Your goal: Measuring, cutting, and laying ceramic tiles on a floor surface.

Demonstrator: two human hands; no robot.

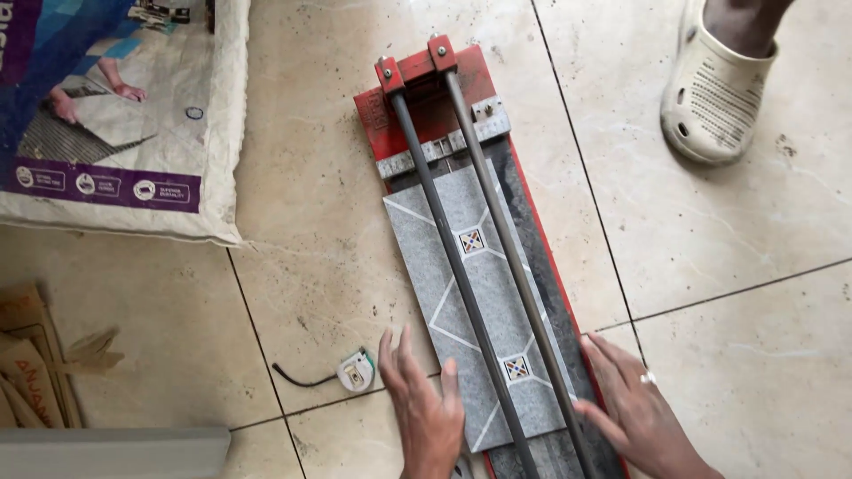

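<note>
A room under tiling work is being shown: a red manual tile cutter (pixel 479 257) is lying on the beige tiled floor (pixel 737 231), a patterned grey tile (pixel 470 302) is being held in it, and a printed sack (pixel 115 115) and measuring tape (pixel 357 371) are lying nearby.

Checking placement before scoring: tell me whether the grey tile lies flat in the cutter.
Flat: the grey tile lies on the red cutter's bed, under both rails, its far edge near the stop.

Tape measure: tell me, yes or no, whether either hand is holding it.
No: the tape measure lies on the floor beside the left hand, and the right hand rests on the tile cutter.
</note>
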